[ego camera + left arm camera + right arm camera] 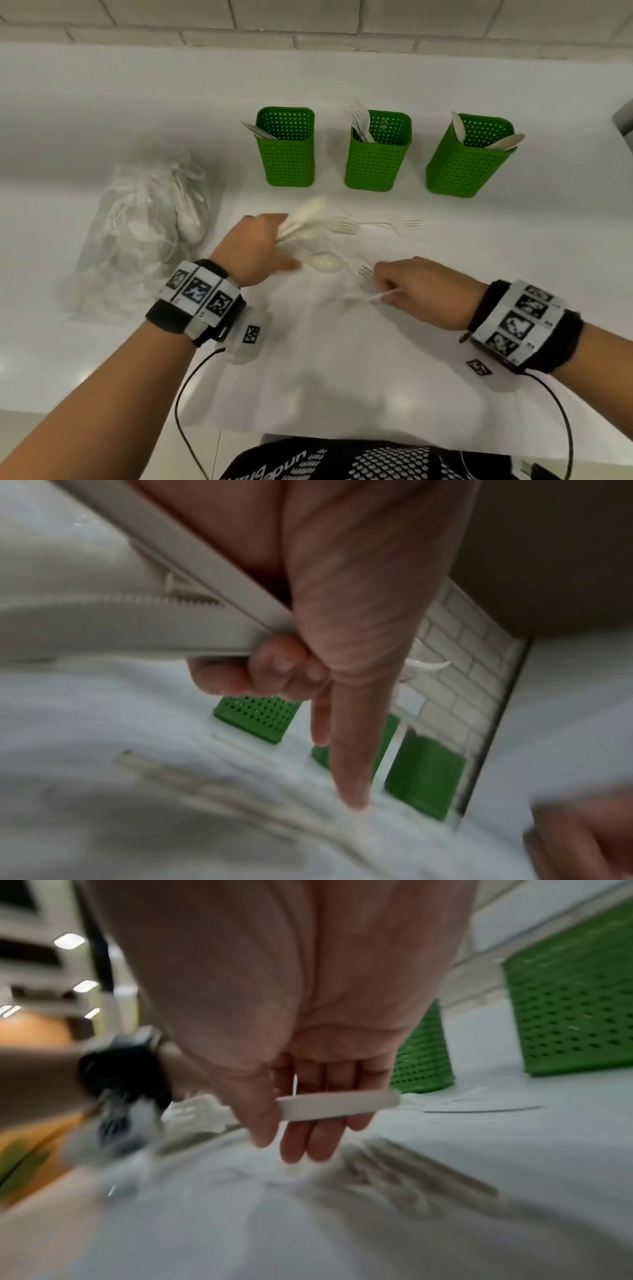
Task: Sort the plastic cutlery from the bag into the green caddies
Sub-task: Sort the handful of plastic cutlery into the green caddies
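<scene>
Midway, I see my left hand gripping knives, right hand pinching a fork; caddies part-filled, bag still full.

Open bench behind and left of the three green caddies, with gaps between the caddies wide enough to reach through, though cutlery sticks up over their rims. Blocked on the left by the clear bag of cutlery, and in the middle by loose forks and a spoon lying between the caddies and the hands, the left full of knives, the right pinching a fork handle. Clear sheet and bench nearer the body, crossed only by the black wrist cables.
</scene>
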The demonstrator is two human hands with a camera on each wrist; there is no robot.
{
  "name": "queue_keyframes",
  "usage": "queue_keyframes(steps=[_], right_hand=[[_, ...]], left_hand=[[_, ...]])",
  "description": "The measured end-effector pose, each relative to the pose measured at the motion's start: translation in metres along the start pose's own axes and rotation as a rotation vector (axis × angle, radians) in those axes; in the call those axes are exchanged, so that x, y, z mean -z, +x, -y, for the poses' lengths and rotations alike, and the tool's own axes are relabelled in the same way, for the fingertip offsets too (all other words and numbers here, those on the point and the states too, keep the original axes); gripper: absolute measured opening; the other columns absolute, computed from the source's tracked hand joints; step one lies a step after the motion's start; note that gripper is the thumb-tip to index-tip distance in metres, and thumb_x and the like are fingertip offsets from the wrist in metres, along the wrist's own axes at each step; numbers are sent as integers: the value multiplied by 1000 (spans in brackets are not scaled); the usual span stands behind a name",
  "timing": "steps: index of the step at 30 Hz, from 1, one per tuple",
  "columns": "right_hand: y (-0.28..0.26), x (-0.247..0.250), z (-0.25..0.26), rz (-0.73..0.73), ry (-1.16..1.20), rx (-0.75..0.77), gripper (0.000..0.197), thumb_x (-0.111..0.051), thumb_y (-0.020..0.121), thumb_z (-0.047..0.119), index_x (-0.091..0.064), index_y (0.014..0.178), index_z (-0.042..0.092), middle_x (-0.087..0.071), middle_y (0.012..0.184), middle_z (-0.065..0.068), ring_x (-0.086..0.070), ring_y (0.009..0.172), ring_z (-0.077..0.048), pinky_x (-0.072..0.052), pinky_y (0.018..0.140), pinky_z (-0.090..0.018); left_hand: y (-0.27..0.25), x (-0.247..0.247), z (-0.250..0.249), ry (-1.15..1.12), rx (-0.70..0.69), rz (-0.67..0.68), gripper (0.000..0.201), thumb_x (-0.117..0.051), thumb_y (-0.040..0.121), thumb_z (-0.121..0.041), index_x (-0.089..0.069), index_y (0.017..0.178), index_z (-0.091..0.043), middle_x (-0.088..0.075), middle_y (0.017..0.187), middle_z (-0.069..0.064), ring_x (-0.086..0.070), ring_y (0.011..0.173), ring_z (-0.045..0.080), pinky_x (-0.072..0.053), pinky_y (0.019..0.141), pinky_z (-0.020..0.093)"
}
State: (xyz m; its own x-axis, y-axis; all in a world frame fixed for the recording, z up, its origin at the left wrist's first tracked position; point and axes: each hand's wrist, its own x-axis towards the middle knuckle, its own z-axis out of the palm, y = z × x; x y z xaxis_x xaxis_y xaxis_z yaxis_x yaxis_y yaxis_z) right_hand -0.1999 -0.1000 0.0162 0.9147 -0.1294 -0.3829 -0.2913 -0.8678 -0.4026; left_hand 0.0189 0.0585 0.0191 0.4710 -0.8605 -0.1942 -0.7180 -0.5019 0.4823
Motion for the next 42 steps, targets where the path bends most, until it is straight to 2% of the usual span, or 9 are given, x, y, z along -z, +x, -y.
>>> queue_keyframes(steps=[3,6,8,14,22,27,32,37,42], right_hand=[[9,14,-6,-126,22,-139,11,-49,95,26,-40,97,22,-57,78,0,-58,72,-29,-48,66,-41],[32,10,1,-183,-119,-305,60,-51,83,69,-45,111,16,-61,95,-4,-62,88,-29,-46,68,-34],[48,3,9,-133,-197,-322,78,-54,72,80,-49,114,15,-59,108,-5,-61,98,-27,-40,70,-32],[51,7,4,-40,-169,-227,35,-65,84,47,-51,90,16,-43,96,-4,-57,97,-28,-37,69,-30],[31,6,-17,-54,-220,-326,32,-55,89,42,-48,97,12,-60,103,-11,-58,87,-29,-41,67,-31],[27,7,-24,-89,-6,-418,46,-64,85,35,-43,114,6,-56,98,-9,-58,86,-28,-49,70,-35],[22,5,-28,-165,-132,-467,30,-50,92,36,-40,77,13,-50,88,-8,-48,77,-25,-36,66,-30],[21,8,-39,-95,39,-433,19,-40,100,28,-42,96,9,-57,97,-12,-50,80,-26,-38,68,-31],[18,41,-34,-410,467,-277,17,-43,102,25,-46,96,10,-56,71,-4,-57,61,-18,-45,59,-33]], left_hand=[[8,-14,5,113,-5,45,21,-78,74,-28,-61,84,-20,-66,82,3,-62,81,27,-34,64,26],[12,-21,7,113,-36,18,16,-71,78,-21,-56,74,-20,-63,74,4,-60,72,28,-31,60,25],[12,-23,6,113,-85,42,10,-70,78,-19,-60,77,-15,-60,73,2,-56,68,24,-30,57,26],[17,-31,4,123,-247,82,24,-72,76,-19,-64,95,-8,-57,101,8,-58,83,27,-45,70,33],[15,-36,-18,278,-182,228,22,-70,71,-32,-52,78,-21,-56,78,0,-52,68,21,-35,57,26],[20,-41,-20,287,-204,242,29,-69,74,-36,-58,89,-14,-51,92,2,-55,82,23,-41,64,28],[24,-42,-16,251,-176,197,28,-67,76,-33,-57,90,-11,-58,89,6,-57,82,26,-45,66,32],[28,-34,-16,-52,-110,43,26,-69,82,-28,-49,85,-12,-58,76,1,-55,71,22,-38,58,32],[27,-26,-40,-732,-13,-163,24,-80,78,-29,-67,79,-8,-58,56,-15,-50,53,-2,-42,54,12]])
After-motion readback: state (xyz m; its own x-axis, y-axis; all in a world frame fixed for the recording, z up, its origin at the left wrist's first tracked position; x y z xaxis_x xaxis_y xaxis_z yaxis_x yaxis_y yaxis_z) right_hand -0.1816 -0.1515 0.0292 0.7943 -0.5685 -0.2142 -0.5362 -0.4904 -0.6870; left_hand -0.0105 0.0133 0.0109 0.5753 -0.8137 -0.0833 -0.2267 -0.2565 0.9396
